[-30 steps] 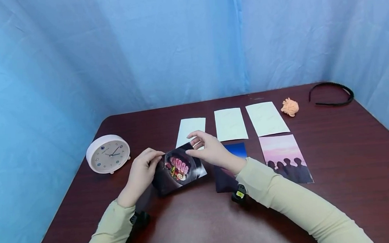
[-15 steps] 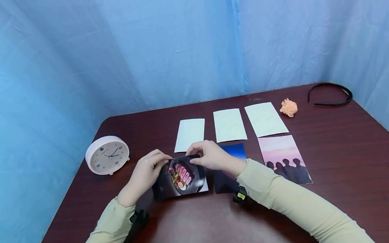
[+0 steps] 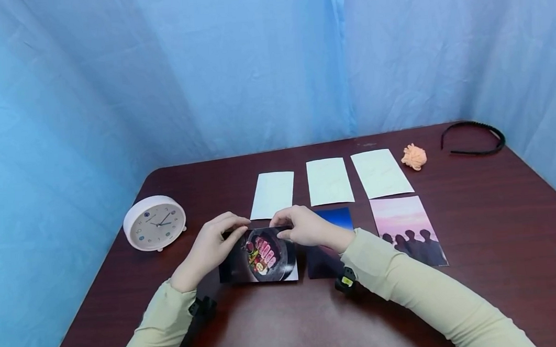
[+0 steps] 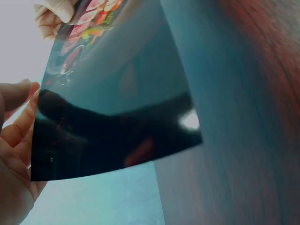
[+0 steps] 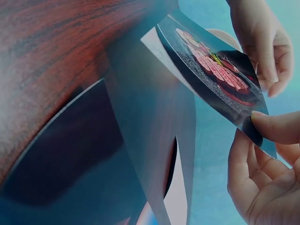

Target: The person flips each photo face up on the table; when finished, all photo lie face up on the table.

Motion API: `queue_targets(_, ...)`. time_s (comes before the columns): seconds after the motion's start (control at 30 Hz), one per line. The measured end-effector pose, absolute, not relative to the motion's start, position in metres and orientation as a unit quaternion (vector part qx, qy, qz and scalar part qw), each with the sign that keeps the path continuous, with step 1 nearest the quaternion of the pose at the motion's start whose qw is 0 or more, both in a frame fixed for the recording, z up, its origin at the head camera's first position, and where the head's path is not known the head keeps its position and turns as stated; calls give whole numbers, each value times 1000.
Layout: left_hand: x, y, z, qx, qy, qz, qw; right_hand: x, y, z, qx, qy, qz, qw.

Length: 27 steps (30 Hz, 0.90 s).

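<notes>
Food photo (image 5: 215, 70), both hands (image 5: 265, 185) at its edge — a dark picture (image 5: 61, 154) on the reddish table (image 5: 51, 42) nearby

- Blue cloth (image 3: 253, 64) hangs before me like a wall and continues down both my sides.
- A narrow vertical fold (image 3: 341, 60) runs down it, right of the middle; softer creases and darker bands show elsewhere.
- The cloth looks brighter and more cyan on my left, paler with a lavender tinge on my right.
- My table (image 3: 498, 235) is dark reddish brown with streaky grain, its far left corner rounded.
- A pale scuff (image 3: 366, 145) marks its far edge.
- Light leaves a dull sheen on the tabletop nearest me.
</notes>
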<state>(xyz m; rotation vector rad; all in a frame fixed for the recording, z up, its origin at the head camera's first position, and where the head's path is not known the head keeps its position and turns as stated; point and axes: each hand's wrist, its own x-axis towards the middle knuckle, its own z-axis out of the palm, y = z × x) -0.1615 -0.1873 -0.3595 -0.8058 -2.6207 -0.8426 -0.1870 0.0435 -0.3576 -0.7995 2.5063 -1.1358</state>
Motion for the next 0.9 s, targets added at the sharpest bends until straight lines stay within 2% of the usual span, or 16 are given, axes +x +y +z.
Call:
queue_targets(0.1, -161, -188, -358, -244, -902, -328, 138, -187, 45, -360, -270, 865, -399, 140)
queue_targets(0.27, -162, -191, -360, -197, -874, -404, 184, -188, 48, -361, -258, 865, -407, 142)
queue_targets(0.37, -163, -192, -363, -161, -838, -484, 194, -189, 50, -361, -245, 864, -417, 138)
queue_targets(0.63, -164, -192, -366, -22, -732, -656, 181, -194, 54, -368, -191, 855, -459, 146)
queue_targets(0.77, -166, -190, -371, 10, -705, -687, 177, -196, 56, -370, -155, 835, -502, 163)
queue_targets(0.9, -167, -186, -377, 27, -710, -689, 147, -197, 58, -371, -131, 817, -538, 164)
